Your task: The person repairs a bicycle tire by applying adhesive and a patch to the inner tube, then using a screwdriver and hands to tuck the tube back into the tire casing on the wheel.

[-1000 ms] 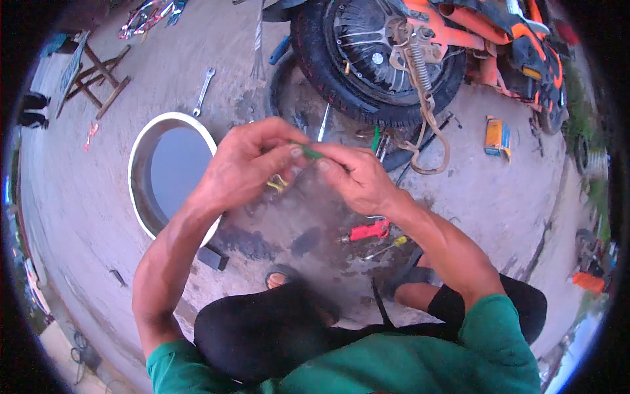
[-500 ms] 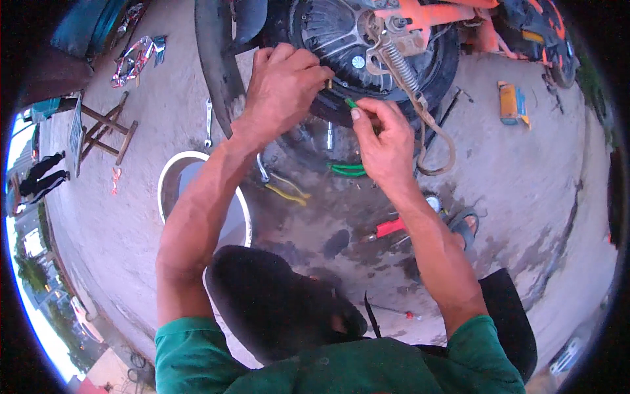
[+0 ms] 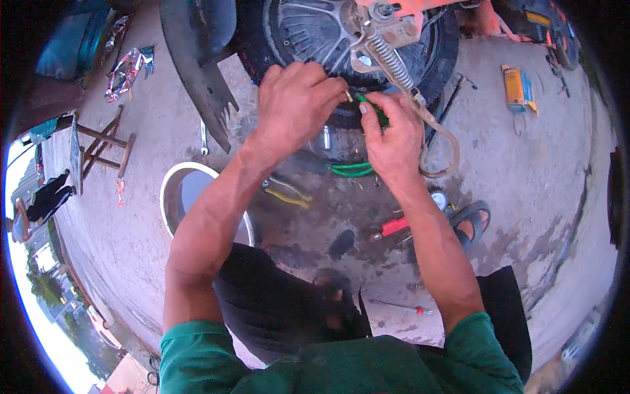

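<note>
The wheel [image 3: 308, 39] of an orange motorbike or scooter, with a black tyre and dusty hub, lies before me. My left hand [image 3: 295, 105] is closed at the tyre's near side, its fingertips pinching a small brass-coloured piece [image 3: 348, 96]. My right hand [image 3: 396, 134] is closed around a slim green object [image 3: 374, 108], whose tip is close to the brass piece; whether they touch is unclear. My right fingers hide most of the green object. A rusty coil spring [image 3: 392, 60] and a bent metal stand [image 3: 451, 148] are just beyond and beside my right hand.
A white bucket [image 3: 172, 197] stands under my left forearm. Pliers with yellow handles [image 3: 287, 196], green loops [image 3: 351, 171], a socket [image 3: 326, 138], a spanner [image 3: 204, 139], a red-handled tool [image 3: 394, 226] and a screwdriver [image 3: 400, 306] lie on the ground. A yellow-and-blue box [image 3: 518, 88] is at right.
My right hand has brought the green object nearer to the brass piece in my left fingers. Both hands now sit slightly lower and farther right in the picture, and the whole view has shifted.
</note>
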Demonstrator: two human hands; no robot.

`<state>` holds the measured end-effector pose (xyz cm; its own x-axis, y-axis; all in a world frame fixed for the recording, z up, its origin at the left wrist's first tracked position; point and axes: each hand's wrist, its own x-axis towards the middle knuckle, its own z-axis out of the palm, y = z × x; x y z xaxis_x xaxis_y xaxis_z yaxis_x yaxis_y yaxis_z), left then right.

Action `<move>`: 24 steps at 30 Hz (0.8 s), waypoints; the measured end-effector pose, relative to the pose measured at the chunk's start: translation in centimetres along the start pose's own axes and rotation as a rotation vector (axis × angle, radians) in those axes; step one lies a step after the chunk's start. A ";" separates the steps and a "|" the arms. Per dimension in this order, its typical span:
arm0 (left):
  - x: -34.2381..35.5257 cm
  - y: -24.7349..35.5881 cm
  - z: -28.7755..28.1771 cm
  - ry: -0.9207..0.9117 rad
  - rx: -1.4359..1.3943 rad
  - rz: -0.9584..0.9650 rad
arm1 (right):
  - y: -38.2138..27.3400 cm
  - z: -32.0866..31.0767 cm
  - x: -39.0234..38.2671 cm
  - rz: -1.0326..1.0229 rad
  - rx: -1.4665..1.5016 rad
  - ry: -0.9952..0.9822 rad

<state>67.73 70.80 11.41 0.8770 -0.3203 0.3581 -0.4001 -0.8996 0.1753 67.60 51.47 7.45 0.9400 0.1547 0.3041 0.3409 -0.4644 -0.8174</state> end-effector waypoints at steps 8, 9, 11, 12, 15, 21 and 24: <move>-0.8 0.2 1.9 0.119 0.055 0.041 | 1.0 0.5 -2.2 0.023 -0.006 0.065; -0.9 0.2 2.1 0.117 0.050 0.041 | 1.0 0.8 -2.2 0.028 -0.010 0.064; -0.9 0.3 2.2 0.142 0.060 0.033 | 0.9 1.2 -2.0 0.009 -0.052 0.069; -0.9 0.3 2.4 0.140 0.056 0.035 | 1.1 1.3 -2.0 0.013 -0.054 0.070; -0.9 0.2 2.6 0.140 0.058 0.032 | 1.1 1.6 -2.1 -0.008 -0.013 0.102; -1.0 -0.1 3.1 0.168 0.051 0.018 | 0.8 2.2 -1.7 -0.020 -0.016 0.113; -0.9 0.0 3.2 0.206 0.037 0.020 | 0.6 2.1 -1.5 0.003 0.008 0.066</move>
<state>67.76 70.11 8.15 0.7949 -0.2739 0.5415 -0.4034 -0.9051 0.1344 66.42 52.80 5.44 0.9379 0.0953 0.3335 0.3388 -0.4573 -0.8223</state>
